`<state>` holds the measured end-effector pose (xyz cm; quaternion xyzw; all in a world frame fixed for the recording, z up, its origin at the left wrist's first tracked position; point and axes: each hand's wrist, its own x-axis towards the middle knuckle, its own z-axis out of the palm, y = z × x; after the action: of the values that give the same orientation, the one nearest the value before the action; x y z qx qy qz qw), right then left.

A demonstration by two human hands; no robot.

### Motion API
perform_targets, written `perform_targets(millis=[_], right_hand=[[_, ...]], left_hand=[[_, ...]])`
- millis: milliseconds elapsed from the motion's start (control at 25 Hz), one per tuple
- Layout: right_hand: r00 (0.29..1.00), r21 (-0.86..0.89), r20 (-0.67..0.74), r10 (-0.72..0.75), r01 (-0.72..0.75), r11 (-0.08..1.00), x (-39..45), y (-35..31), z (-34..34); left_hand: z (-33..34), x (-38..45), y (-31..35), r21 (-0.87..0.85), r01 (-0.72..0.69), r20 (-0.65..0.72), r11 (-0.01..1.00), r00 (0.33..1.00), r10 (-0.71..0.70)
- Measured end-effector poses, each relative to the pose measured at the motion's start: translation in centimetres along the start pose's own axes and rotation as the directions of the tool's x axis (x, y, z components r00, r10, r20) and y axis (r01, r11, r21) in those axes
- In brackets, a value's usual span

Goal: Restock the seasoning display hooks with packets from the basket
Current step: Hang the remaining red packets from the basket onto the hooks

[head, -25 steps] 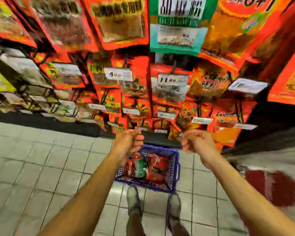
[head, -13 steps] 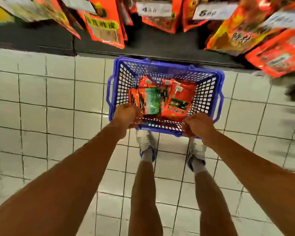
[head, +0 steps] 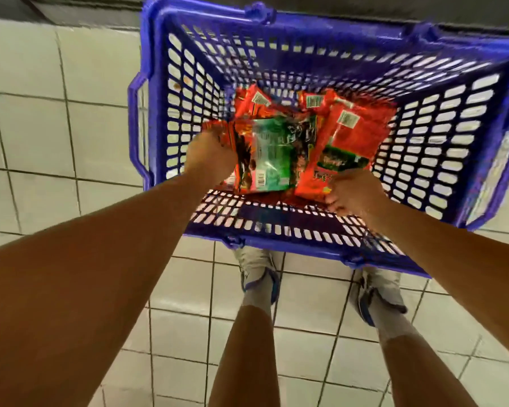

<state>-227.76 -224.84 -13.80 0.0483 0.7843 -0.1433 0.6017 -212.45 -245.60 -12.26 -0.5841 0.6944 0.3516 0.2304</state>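
A blue plastic basket [head: 159, 92] stands on the floor right below me, with several seasoning packets lying flat in its bottom. My left hand [head: 210, 155] is down inside it, fingers curled over the left edge of a green and red packet [head: 272, 154]. On the other side my right hand [head: 354, 195] pinches the near lower corner of a red packet [head: 353, 142] with a green label. More red packets [head: 252, 102] lie beneath, toward the far wall. The display hooks are out of view.
The dark base of the display [head: 350, 10] runs along the top edge, just behind the basket. Pale floor tiles [head: 56, 127] spread to the left. My two feet in grey shoes [head: 259, 274] stand against the basket's near wall.
My view has dropped from the hanging display down to the basket. Both hands have gone from in front of the hooks, past the near rim, down onto the packets.
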Motion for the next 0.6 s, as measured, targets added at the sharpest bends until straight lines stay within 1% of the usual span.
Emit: perform_targets(millis=[40,80,120,200,240,320,360,440,480,520,600], right_hand=[[1.0,0.014,-0.006,-0.005,0.005,1.0,1.2,-0.1,0.3],[1.0,0.031,-0.014,-0.01,0.01,0.999,1.8,-0.3,0.6],[1.0,0.046,-0.017,-0.021,0.022,0.999,2.2,-0.5,0.9],[1.0,0.118,-0.009,-0.02,0.021,0.993,2.4,-0.8,1.6],[1.0,0.163,-0.001,-0.016,0.016,0.987,2.3,-1.1,1.9],[1.0,0.294,0.006,0.005,-0.006,0.956,1.6,-1.9,2.5],[1.0,0.38,0.017,0.02,-0.025,0.924,1.3,-2.4,2.8],[0.995,0.534,0.069,0.065,-0.092,0.84,0.6,-3.5,3.2],[0.993,0.576,0.077,0.093,-0.12,0.809,0.4,-4.0,3.3],[0.991,0.595,0.067,0.115,-0.132,0.793,0.1,-4.3,3.5],[0.988,0.582,0.007,0.155,-0.13,0.802,-0.5,-4.5,3.8]], left_hand=[[0.8,1.1,0.2,0.016,-0.07,-0.047,0.997,0.996,0.07],[1.2,1.8,0.7,0.046,-0.149,-0.044,0.988,0.988,0.151],[1.9,2.6,1.3,0.06,-0.193,-0.031,0.979,0.98,0.195],[3.3,3.2,1.2,0.137,-0.207,-0.022,0.969,0.977,0.212],[3.4,2.9,1.1,0.135,-0.196,-0.03,0.971,0.979,0.202],[3.4,1.4,1.0,0.009,-0.212,0.001,0.977,0.977,0.212],[3.3,0.2,1.0,-0.07,-0.248,0.02,0.966,0.968,0.25],[3.1,-3.0,0.8,-0.117,-0.361,0.04,0.925,0.929,0.368],[3.2,-4.4,0.5,-0.121,-0.416,0.053,0.901,0.904,0.424],[3.4,-5.7,0.1,-0.118,-0.464,0.089,0.878,0.876,0.475],[3.7,-7.8,-0.6,-0.121,-0.51,0.213,0.851,0.824,0.524]])
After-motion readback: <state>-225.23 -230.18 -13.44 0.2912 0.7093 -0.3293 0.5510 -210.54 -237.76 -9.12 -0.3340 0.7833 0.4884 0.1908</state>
